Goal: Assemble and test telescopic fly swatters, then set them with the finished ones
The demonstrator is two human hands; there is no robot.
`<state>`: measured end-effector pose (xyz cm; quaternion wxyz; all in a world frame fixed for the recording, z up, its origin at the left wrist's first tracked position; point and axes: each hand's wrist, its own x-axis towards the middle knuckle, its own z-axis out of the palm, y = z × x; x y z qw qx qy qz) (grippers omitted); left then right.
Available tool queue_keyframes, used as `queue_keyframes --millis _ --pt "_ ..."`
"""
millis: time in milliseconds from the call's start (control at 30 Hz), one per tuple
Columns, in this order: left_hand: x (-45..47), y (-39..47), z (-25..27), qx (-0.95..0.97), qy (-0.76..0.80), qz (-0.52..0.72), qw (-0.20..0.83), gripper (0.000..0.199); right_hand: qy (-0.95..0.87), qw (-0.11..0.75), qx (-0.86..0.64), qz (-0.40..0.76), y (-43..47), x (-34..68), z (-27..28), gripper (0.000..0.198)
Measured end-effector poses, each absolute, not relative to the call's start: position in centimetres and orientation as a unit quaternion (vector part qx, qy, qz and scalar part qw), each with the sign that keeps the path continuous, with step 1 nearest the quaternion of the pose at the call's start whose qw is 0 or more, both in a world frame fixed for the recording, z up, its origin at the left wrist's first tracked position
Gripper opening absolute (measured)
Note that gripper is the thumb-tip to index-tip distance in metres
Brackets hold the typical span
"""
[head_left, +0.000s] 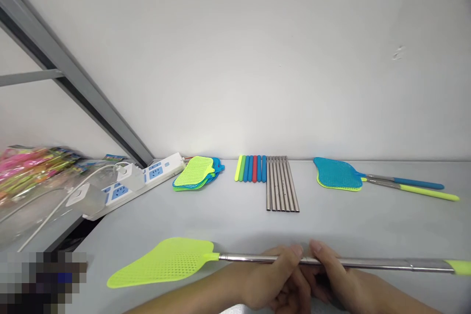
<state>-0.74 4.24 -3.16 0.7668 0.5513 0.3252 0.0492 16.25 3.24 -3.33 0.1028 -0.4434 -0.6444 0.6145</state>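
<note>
Both of my hands are closed around the metal shaft of a fly swatter, held level near the table's front edge. Its yellow-green mesh head (172, 261) points left, and a yellow-green grip (461, 268) shows at the right edge of the view. My left hand (281, 279) grasps the shaft (382, 263) near its middle, thumb on top. Close beside it, my right hand (331, 272) holds the same shaft with the thumb along it. The curled fingers of both hands are partly hidden below.
Behind lie stacked swatter heads (195, 171), a row of coloured grips (253, 169), several metal tubes (282, 186) and two assembled swatters (340, 174) on the grey table (228, 216). Left are a power strip (154, 171) with plugs and cables, and bagged colourful items (37, 171).
</note>
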Motion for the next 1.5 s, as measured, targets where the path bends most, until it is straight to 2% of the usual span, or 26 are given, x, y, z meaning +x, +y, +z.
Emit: queue_keyframes --millis 133,233,433,533,633,767,900,1200,1500 --pt "-0.8 4.3 -3.3 0.569 0.310 0.031 0.761 0.074 -0.651 0.112 -0.460 0.594 3.1 16.3 -3.5 0.059" --pt "-0.8 4.3 -3.4 0.559 0.299 0.040 0.772 0.078 -0.627 0.126 -0.442 0.629 3.2 16.0 -4.1 0.060" --pt "-0.7 4.0 -3.8 0.514 0.295 0.098 0.799 0.081 -0.565 0.221 -0.421 0.674 3.8 14.9 -4.9 0.062" --pt "-0.6 4.3 -3.9 0.501 0.306 0.178 0.790 0.071 -0.556 0.281 -0.386 0.681 4.4 14.7 -5.3 0.062" --pt "-0.6 4.7 -4.0 0.475 0.317 0.242 0.784 0.054 -0.529 0.320 -0.367 0.695 4.9 14.7 -5.3 0.055" --pt "-0.7 4.9 -4.4 0.459 0.322 0.274 0.781 0.032 -0.512 0.308 -0.355 0.719 5.2 14.8 -4.8 0.043" --pt "-0.6 4.8 -4.6 0.460 0.329 0.291 0.772 0.026 -0.513 0.309 -0.346 0.722 5.5 14.8 -4.7 0.039" --pt "-0.4 4.9 -4.0 0.388 0.358 0.356 0.771 0.026 -0.488 0.355 -0.389 0.696 5.5 14.8 -4.9 0.041" --pt "-1.2 5.5 -3.4 0.325 0.376 0.474 0.727 0.034 -0.412 0.493 -0.389 0.660 5.5 15.1 -5.4 0.044"
